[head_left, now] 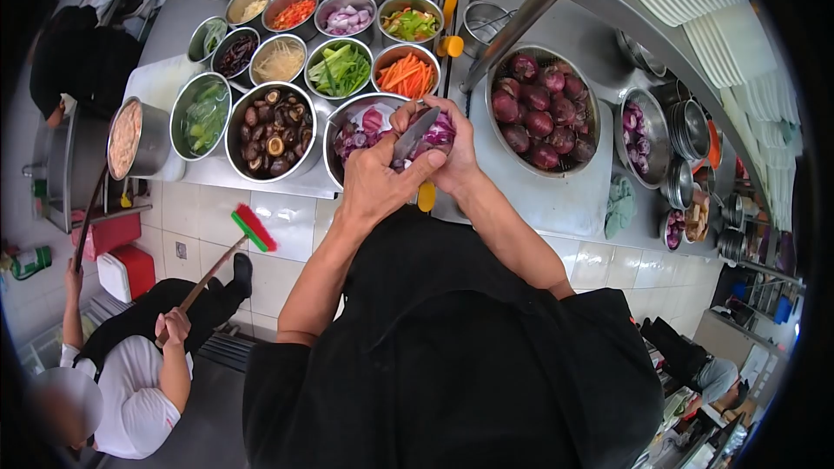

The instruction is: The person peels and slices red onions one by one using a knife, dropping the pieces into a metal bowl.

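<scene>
In my left hand is a small knife, its blade slanting up against a purple-red onion. My right hand is closed around that onion, fingers curled over its far side. Both hands are together above the right side of a steel bowl of peeled and cut red onion pieces; my hands hide part of the bowl. The knife's handle is mostly covered by my left hand. Just below my hands shows a yellow handle; whether it belongs to this knife I cannot tell.
Right of my hands, a perforated bowl of whole red onions stands on a white board, near a green cloth. Ahead are pots of carrot strips, green vegetables and mushrooms. At left a person holds a broom.
</scene>
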Motion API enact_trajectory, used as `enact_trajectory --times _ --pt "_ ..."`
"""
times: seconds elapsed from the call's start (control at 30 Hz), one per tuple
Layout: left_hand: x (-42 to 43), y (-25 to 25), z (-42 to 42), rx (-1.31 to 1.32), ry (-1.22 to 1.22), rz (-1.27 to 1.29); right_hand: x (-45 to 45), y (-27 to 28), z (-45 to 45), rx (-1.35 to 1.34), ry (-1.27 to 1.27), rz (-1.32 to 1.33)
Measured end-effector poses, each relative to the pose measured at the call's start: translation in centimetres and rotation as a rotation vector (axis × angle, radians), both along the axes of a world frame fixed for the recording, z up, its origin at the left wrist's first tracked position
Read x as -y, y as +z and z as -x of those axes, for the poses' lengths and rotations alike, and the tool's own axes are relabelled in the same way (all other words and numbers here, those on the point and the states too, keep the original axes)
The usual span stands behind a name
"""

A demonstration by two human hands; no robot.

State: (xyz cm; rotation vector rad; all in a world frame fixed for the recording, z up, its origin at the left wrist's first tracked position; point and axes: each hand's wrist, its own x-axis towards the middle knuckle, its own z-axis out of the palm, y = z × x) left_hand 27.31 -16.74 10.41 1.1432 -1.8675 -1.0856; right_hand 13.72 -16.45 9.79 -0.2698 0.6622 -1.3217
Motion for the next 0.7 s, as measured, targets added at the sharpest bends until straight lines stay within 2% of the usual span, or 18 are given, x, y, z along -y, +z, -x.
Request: enact_trajectory --times 0.17,0.33,0.53,0.7 --pt "0.4 -0.8 -0.1 0.048 -0.035 -0.020 0.1 -0.6 0.0 -0.136 -0.076 0.010" --pt "0.5 -0.2 0.2 -0.012 -0.044 -0.073 0.3 -0.7 0.0 -0.219 -0.130 0.033" --pt "0.1 -1.0 0.5 -0.009 0.011 -0.036 0.6 -0.3 -0.1 -0.297 -0.141 0.146" --pt "0.0 -0.8 1.3 -0.065 0.128 0.006 1.0 -1.5 0.0 -0.463 -0.336 0.073"
